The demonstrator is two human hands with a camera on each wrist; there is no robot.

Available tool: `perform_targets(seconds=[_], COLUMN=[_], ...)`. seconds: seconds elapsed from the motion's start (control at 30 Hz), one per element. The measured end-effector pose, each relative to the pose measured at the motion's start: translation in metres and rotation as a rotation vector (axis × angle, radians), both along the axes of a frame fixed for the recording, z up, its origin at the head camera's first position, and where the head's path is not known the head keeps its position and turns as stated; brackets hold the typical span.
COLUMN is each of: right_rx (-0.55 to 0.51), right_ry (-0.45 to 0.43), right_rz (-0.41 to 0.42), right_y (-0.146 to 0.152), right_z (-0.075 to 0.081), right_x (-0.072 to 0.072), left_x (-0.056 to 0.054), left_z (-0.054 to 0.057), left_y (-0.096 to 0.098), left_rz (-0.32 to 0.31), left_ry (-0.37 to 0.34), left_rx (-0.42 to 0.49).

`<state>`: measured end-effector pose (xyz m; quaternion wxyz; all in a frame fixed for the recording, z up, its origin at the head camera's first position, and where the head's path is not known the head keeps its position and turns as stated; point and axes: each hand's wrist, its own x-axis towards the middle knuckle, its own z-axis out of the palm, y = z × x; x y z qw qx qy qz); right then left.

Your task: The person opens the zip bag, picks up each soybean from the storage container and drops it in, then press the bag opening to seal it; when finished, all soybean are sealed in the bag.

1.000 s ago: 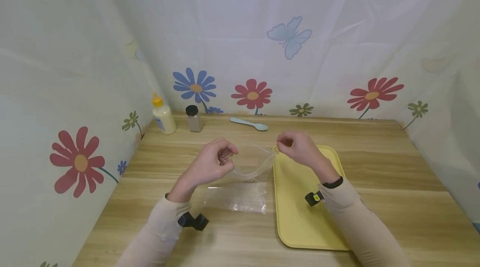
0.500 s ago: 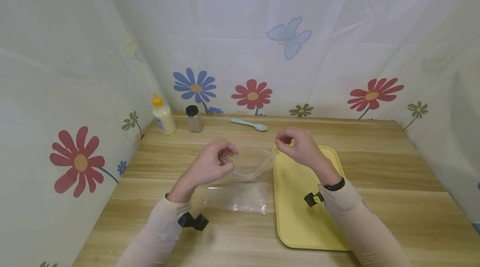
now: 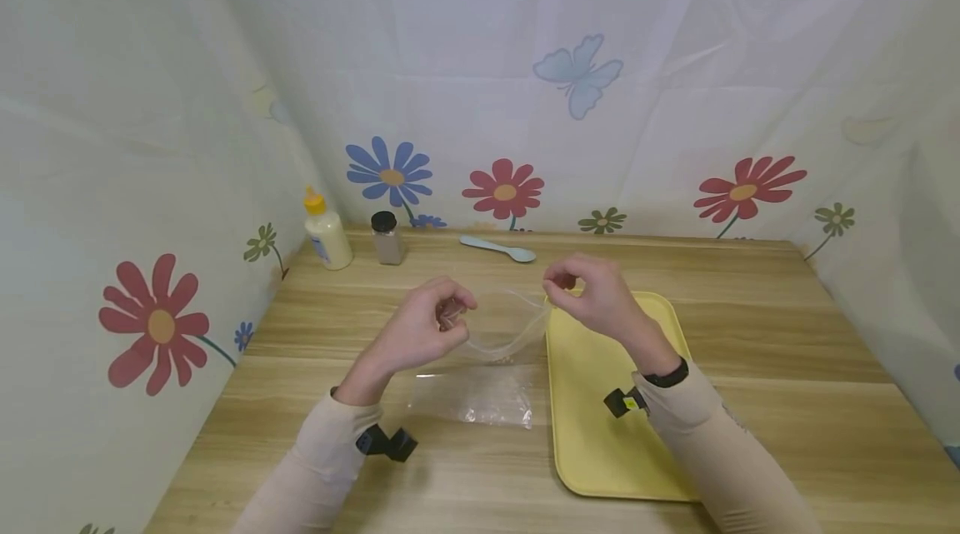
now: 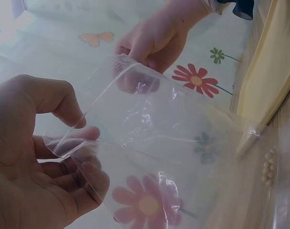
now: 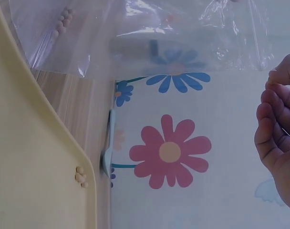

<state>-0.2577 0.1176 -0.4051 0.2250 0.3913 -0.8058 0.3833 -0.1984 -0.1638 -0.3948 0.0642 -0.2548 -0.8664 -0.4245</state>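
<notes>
A clear plastic zip bag [image 3: 504, 332] stretches between my hands with its mouth apart and its body hanging toward the table. My left hand [image 3: 423, 326] grips one end of the rim between thumb and fingers. At the opposite rim corner my right hand [image 3: 596, 292] has its fingertips pinched together on the bag's edge; the exact contact is hard to see. In the left wrist view, several small pale beads [image 4: 269, 167] show low in the bag. A few like beads [image 5: 81, 177] rest on the yellow tray [image 3: 600, 434], near its far corner.
Another flat clear bag [image 3: 472, 396] lies on the wooden table [image 3: 465, 484], left of the tray. Along the back stand a yellow-capped bottle [image 3: 328, 238] and a black-lidded jar [image 3: 387, 241], with a light blue spoon [image 3: 498, 248] beside them. Flowered sheets rise behind and left.
My right hand has shifted slightly left, closer to the bag's rim corner. The left hand and the things on the table have stayed in place.
</notes>
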Motion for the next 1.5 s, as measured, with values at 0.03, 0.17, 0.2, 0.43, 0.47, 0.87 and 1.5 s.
perform_targets(seconds=[0.03, 0.17, 0.2, 0.43, 0.47, 0.87, 1.5], right_rx=[-0.003, -0.007, -0.008, -0.024, -0.026, -0.02, 0.017], right_ry=[0.005, 0.026, 0.033, 0.044, 0.046, 0.045, 0.004], right_rz=[0.005, 0.027, 0.034, 0.108, 0.116, 0.124, 0.058], right_y=[-0.001, -0.005, -0.006, -0.014, -0.015, -0.017, -0.007], right_z=[0.001, 0.003, 0.004, 0.01, 0.01, 0.014, 0.0], right_x=[0.001, 0.004, 0.005, 0.011, 0.011, 0.014, -0.004], left_x=[0.0, 0.0, 0.0, 0.0, 0.0, 0.0, 0.0], left_z=[0.0, -0.001, -0.001, -0.001, -0.001, 0.001, -0.001], left_y=[0.0, 0.0, 0.0, 0.0, 0.0, 0.0, -0.001], left_rz=[0.0, 0.001, 0.0, -0.009, -0.007, -0.003, -0.014], left_ry=[0.0, -0.001, -0.002, -0.004, -0.004, -0.002, 0.008], left_rx=[-0.001, -0.001, 0.0, 0.009, 0.006, -0.002, 0.01])
